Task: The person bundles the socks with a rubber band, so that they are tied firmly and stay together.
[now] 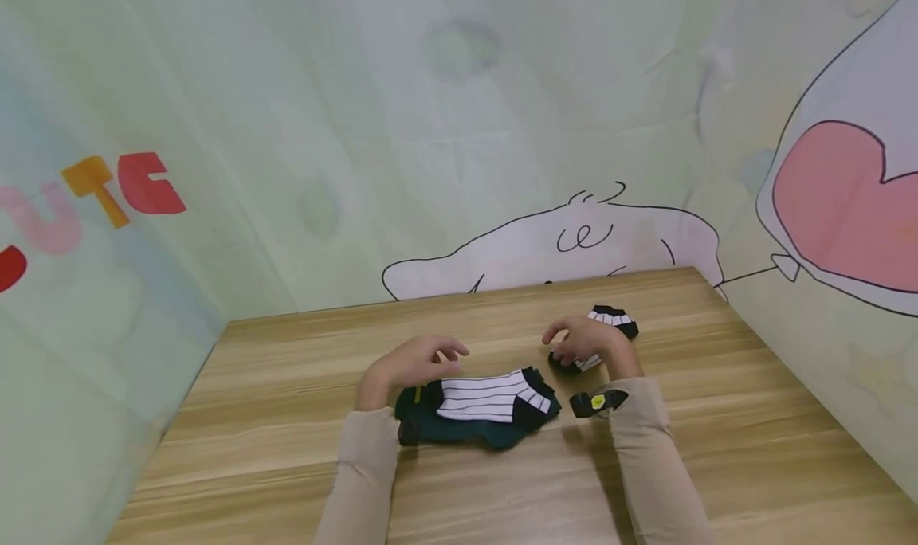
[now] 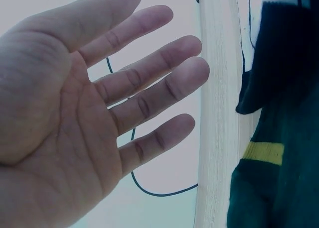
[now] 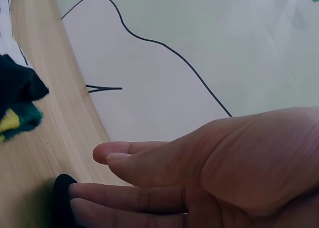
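Note:
A white sock with thin black stripes and black ends [image 1: 476, 399] lies flat on a dark green sock [image 1: 459, 431], which has a yellow band near its left end. My left hand [image 1: 412, 362] hovers just above the left end of this pile, fingers spread and palm bare in the left wrist view. On the right, my right hand [image 1: 590, 339] hangs over more striped black-and-white sock fabric [image 1: 611, 319]. Its lower fingertips meet a black sock part [image 3: 62, 200] in the right wrist view. Whether that fabric is one sock or two is hidden by the hand.
The socks lie on a wood-grain table [image 1: 287, 417], with its far edge against a pale printed curtain [image 1: 323, 131]. More curtain stands along the left and right sides. A black strap with a yellow tag [image 1: 598, 402] sits at my right wrist.

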Available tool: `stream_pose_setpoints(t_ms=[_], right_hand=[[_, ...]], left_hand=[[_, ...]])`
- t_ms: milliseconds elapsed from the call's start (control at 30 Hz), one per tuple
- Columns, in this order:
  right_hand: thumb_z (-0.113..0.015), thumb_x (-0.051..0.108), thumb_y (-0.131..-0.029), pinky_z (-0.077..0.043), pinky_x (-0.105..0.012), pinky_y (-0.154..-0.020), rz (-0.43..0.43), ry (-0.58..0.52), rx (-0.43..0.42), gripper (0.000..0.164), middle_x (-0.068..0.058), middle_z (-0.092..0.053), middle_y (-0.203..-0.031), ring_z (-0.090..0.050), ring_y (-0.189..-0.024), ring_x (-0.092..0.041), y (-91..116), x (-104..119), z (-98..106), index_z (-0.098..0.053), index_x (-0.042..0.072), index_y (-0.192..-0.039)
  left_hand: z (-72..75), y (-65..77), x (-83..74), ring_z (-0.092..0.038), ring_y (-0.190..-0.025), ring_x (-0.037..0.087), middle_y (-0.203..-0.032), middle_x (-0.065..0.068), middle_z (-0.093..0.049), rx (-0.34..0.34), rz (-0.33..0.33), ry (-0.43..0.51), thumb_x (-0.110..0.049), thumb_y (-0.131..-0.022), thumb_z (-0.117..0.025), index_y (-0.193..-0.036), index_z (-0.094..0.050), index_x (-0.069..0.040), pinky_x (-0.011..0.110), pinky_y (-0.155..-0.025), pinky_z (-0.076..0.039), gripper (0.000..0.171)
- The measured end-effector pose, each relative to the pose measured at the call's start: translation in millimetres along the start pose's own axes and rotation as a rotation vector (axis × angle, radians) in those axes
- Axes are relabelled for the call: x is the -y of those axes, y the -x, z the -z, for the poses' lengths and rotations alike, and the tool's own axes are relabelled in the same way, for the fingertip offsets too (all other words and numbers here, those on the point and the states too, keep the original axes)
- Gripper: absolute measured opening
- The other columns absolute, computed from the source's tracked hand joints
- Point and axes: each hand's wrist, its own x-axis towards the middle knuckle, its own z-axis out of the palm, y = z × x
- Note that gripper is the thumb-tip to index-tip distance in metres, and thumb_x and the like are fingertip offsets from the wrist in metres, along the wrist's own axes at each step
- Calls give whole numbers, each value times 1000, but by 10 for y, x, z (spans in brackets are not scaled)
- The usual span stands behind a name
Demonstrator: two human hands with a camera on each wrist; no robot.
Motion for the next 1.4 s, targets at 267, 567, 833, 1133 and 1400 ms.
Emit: stream_pose_setpoints(t_ms=[267, 567, 833, 1133, 1400], right_hand=[[-55, 1, -99, -44, -26, -62, 57, -32, 18, 30, -13, -67, -95, -64, -82, -21, -78, 108, -109, -61, 0, -128], [-56, 2, -99, -50, -37, -84, 176, 19, 39, 37, -19, -65, -122, -61, -108, -27, -184, 220, -270, -58, 3, -136], [-53, 5, -101, -37, -53, -108, 363, 99, 69, 43, -20, -54, -142, -47, -134, -35, -253, 295, -368, -49, 3, -144], [-52, 3, -101, -37, -52, -108, 434, 136, 72, 44, -16, -50, -147, -46, -135, -34, -249, 324, -367, -49, 1, -145], [-51, 4, -102, -36, -52, -109, 447, 171, 24, 44, -19, -49, -148, -45, -136, -36, -185, 236, -249, -47, 0, -145]], left_hand=[[-27, -24, -32, -63, -107, 27, -118, 12, -67, 6, -1, -12, -21, -101, -61, -135, -60, -8, 47, -94, -49, 37], [-85, -89, -54, -63, -109, 26, -118, 11, -67, 23, 38, -10, -23, -100, -63, -134, -61, -10, 48, -96, -49, 37], [-143, -129, -100, -62, -111, 27, -120, 13, -67, 49, 22, -27, -21, -99, -63, -135, -60, -9, 49, -97, -48, 38], [-257, -234, -157, -58, -123, 29, -137, 14, -59, 81, -62, -112, -20, -99, -63, -147, -50, -10, 49, -103, -44, 51], [-358, -306, -223, -55, -126, 33, -143, 19, -53, 83, -120, -191, -21, -99, -63, -152, -42, -8, 50, -106, -41, 58]])
